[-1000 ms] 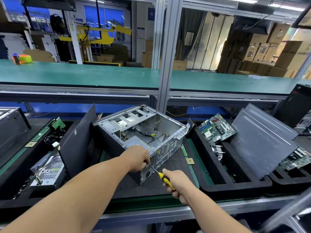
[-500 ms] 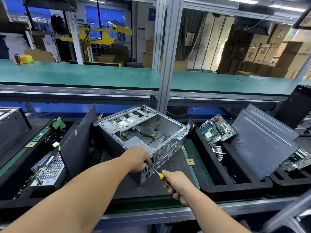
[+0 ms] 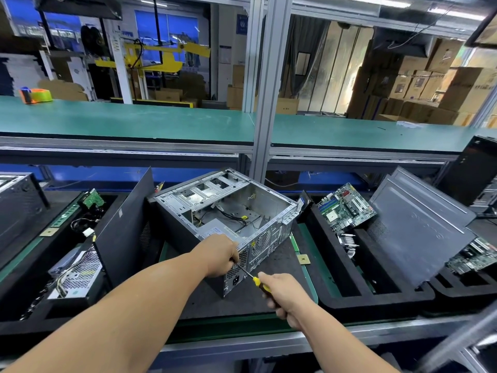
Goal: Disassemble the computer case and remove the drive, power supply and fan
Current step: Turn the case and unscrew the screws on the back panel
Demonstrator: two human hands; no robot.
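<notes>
Both hands work at lower centre: the left hand grips the computer case corner, the right hand grips a screwdriver against its rear panel.

Looks like an electronics teardown line in a warehouse. Long green bench on aluminium framing, stacked cardboard boxes behind, motherboards in foam trays.

The computer case is lying on the mat, between two trays. A motherboard is sitting in the right tray, and a side panel is leaning left of the case.
</notes>
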